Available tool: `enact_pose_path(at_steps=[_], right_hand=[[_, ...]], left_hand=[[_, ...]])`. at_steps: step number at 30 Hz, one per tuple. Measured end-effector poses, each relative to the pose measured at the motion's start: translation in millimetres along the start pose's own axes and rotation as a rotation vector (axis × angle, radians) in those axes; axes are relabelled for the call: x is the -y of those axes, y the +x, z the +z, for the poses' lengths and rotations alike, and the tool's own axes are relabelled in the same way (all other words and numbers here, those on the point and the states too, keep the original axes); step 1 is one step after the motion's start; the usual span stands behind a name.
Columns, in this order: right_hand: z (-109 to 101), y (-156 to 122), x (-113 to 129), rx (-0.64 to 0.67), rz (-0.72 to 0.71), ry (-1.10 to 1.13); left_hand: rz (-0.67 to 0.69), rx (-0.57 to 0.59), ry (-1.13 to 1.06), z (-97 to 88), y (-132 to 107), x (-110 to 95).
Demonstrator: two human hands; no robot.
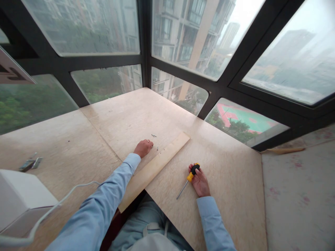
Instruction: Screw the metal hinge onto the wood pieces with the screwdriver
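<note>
My right hand (200,182) is closed around the yellow and black handle of a screwdriver (188,178), whose metal shaft points down-left over the marble counter (225,174). My left hand (143,147) rests curled, fingers closed, at the far side of a long pale wooden plank (154,167) that lies diagonally across the counter. What its fingers hold, if anything, is too small to see. A few small screws (154,136) lie just beyond that hand, and tiny dark specks mark the plank near it. Both arms wear light blue sleeves.
Dark-framed bay windows wrap around the counter's far edge. A white box (18,195) with a white cable (65,197) stands at the left front. Small metal brackets (30,164) lie near the left edge. A carpeted floor (298,198) drops off to the right.
</note>
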State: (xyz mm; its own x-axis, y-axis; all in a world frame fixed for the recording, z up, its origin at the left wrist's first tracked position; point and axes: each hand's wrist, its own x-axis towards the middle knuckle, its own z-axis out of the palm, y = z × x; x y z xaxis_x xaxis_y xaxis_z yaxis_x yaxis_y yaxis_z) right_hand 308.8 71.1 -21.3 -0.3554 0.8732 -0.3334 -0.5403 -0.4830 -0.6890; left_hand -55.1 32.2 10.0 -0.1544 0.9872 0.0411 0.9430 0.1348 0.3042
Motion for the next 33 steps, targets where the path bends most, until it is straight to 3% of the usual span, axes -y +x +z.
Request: enact_pose_path(at_steps=[3,5,9,16,23,33], right_hand=[[-1,1,-1,0.002,-0.005,-0.004],[-2,2,-1,-0.002,-0.010,-0.010],[-3,2,-2,-0.008,-0.005,-0.005],[-4,2,-1,0.008,0.019,0.022],[-4,2,-1,0.013,0.009,0.006],[-4,2,-1,0.009,-0.003,-0.025]], left_hand=[[-0.011,-0.021,-0.060,2.3,1,0],[-0.068,-0.092,-0.234,5.2,1,0],[-0.339,-0.238,-0.926,9.5,1,-2],[-0.590,-0.186,-1.758,2.0,-8,-5],[-0.730,-0.177,-1.923,2.7,-15,-5],[-0.696,-0.198,-1.911,5.8,-21,-11]])
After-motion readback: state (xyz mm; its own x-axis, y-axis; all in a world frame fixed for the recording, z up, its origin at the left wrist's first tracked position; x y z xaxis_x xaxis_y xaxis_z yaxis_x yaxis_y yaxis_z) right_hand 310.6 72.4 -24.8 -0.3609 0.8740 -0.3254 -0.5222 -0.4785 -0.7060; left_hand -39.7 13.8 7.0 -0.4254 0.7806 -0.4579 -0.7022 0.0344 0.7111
